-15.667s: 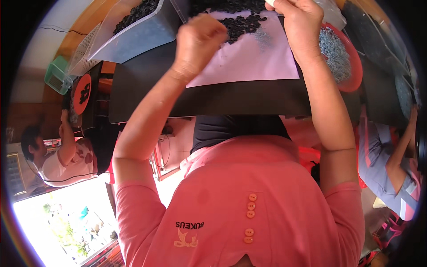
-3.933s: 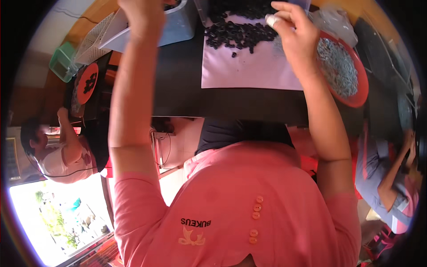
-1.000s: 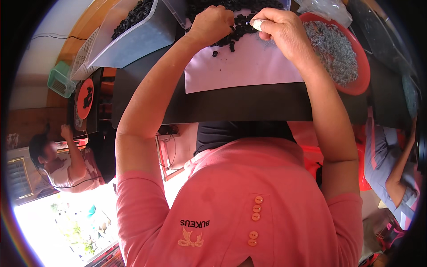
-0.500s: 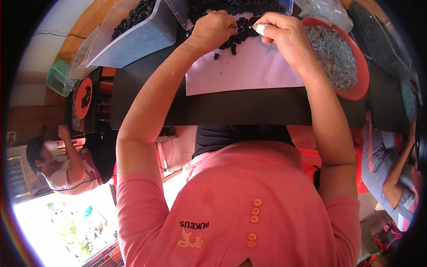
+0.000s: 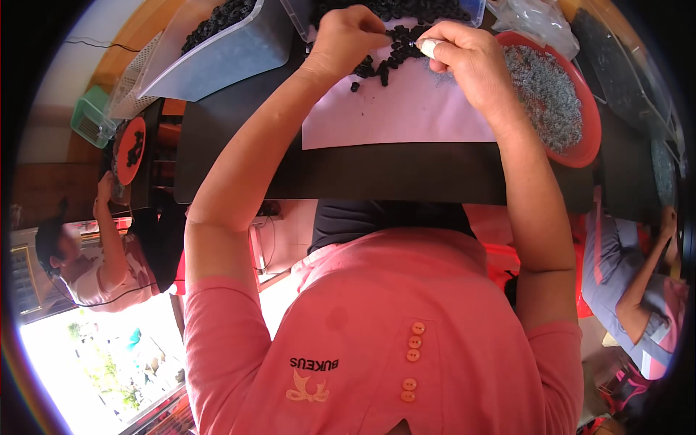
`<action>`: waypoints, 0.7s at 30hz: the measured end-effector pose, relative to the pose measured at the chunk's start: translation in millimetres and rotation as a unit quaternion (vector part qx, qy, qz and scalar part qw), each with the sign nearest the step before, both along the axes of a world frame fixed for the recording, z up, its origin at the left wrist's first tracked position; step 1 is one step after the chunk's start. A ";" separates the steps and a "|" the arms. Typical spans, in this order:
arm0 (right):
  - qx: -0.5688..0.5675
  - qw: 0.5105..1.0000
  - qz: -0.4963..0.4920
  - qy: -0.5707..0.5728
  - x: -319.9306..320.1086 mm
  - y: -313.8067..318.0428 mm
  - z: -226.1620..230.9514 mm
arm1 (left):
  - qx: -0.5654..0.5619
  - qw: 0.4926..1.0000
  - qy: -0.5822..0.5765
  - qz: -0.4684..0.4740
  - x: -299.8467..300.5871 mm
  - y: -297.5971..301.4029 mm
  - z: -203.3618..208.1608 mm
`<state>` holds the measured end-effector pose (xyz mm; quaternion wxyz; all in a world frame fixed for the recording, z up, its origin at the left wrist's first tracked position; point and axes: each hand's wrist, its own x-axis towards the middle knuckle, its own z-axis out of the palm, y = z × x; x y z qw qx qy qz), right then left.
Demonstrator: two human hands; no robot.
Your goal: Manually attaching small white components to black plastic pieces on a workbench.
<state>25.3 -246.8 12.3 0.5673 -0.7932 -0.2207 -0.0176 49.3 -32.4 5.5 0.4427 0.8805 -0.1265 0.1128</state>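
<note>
My left hand (image 5: 346, 42) is above the left side of a heap of small black parts (image 5: 399, 52), its thumb and fingertips brought together; whatever is between them is hidden. My right hand (image 5: 464, 58) pinches a small shiny piece just right of the heap, too small to name. White wrapping (image 5: 429, 48) covers one of its fingertips. Under both hands lies a pale pink sheet (image 5: 395, 119), with small grey bits scattered near the right fingers. To the right, a red basin (image 5: 591, 134) holds many small silvery pieces (image 5: 544, 94).
At upper left, a clear bin (image 5: 239, 61) holds more black parts; another bin (image 5: 475, 10) stands beyond the heap. A plastic bag (image 5: 533, 25) lies behind the basin. The dark table edge (image 5: 406, 190) is close to me. One person (image 5: 109, 254) sits left, another (image 5: 631, 283) right.
My left hand has moved slightly up and left. My right hand stays nearly in place. The person at left has moved a hand up beside the red dish.
</note>
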 end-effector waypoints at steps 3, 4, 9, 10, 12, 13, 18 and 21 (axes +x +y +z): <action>-0.014 0.997 -0.031 -0.063 -2.5 6.3 -5.1 | -0.260 0.959 0.103 -0.033 -7.6 -6.2 0.8; -0.016 0.996 -0.040 -0.073 -4.6 7.6 -6.6 | -0.377 0.906 0.179 -0.070 -11.7 -7.4 1.0; 0.002 0.984 -0.077 -0.161 -8.2 13.8 -7.6 | -0.558 0.773 0.287 -0.095 -26.1 -21.7 -4.3; -0.001 0.984 -0.076 -0.163 -8.8 13.7 -6.7 | -0.560 0.772 0.285 -0.096 -28.1 -24.0 -4.6; -0.008 0.983 -0.085 -0.161 -12.3 15.4 -3.9 | -0.572 0.760 0.298 -0.086 -31.7 -26.0 -2.5; -0.011 0.983 -0.083 -0.162 -13.0 16.3 -3.5 | -0.574 0.758 0.296 -0.086 -31.7 -25.0 -3.3; -0.007 0.976 -0.097 -0.195 -11.6 17.1 -6.7 | -0.548 0.778 0.280 -0.125 -35.7 -24.5 -4.3; -0.016 0.968 -0.095 -0.232 -10.4 16.2 -5.1 | -0.484 0.820 0.282 -0.117 -38.2 -22.1 3.6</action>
